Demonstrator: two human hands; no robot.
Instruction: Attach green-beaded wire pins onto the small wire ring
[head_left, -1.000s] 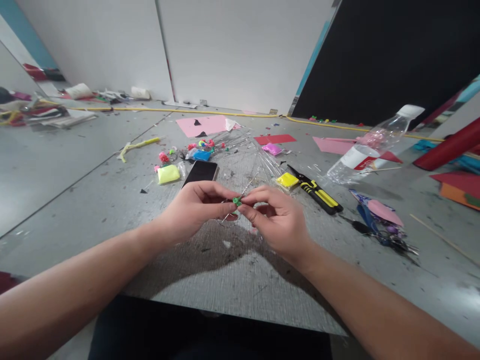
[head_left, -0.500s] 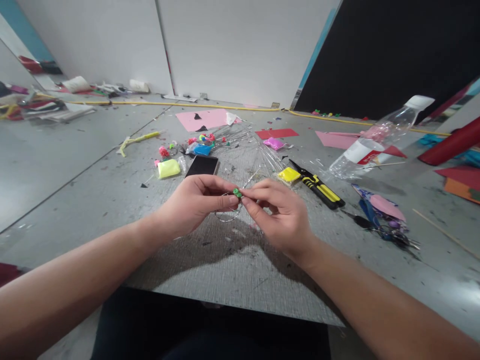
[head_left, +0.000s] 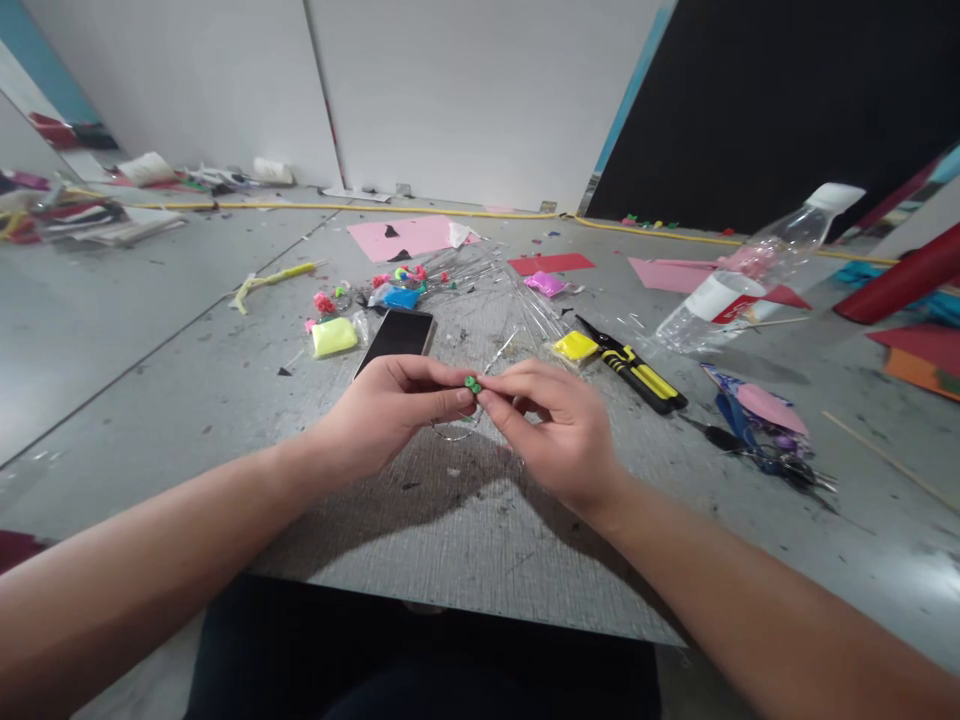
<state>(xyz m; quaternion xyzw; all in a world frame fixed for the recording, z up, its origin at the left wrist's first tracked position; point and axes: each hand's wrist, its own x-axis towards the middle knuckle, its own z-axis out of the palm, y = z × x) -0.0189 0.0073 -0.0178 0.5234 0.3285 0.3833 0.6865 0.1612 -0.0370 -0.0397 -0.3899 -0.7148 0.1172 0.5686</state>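
A tiny green clay piece [head_left: 472,384] is pinched between the fingertips of my left hand [head_left: 390,410] and my right hand [head_left: 559,430], a little above the grey table [head_left: 450,540]. A thin wire loop [head_left: 457,430] hangs below the piece between both hands. Both hands meet at the table's middle, thumbs and forefingers closed on the piece.
Behind the hands lie a black phone [head_left: 397,338], yellow clay blocks [head_left: 334,337] [head_left: 574,346], a blue clay pack [head_left: 403,298], pink clay [head_left: 545,284], black-and-yellow pliers [head_left: 634,366], a plastic bottle [head_left: 742,275], scissors [head_left: 757,445], coloured paper sheets [head_left: 409,237] and a red roll [head_left: 900,280].
Both hands have stayed together on the green piece, shifting slightly up and away in the view. The piece has turned a little between the fingertips.
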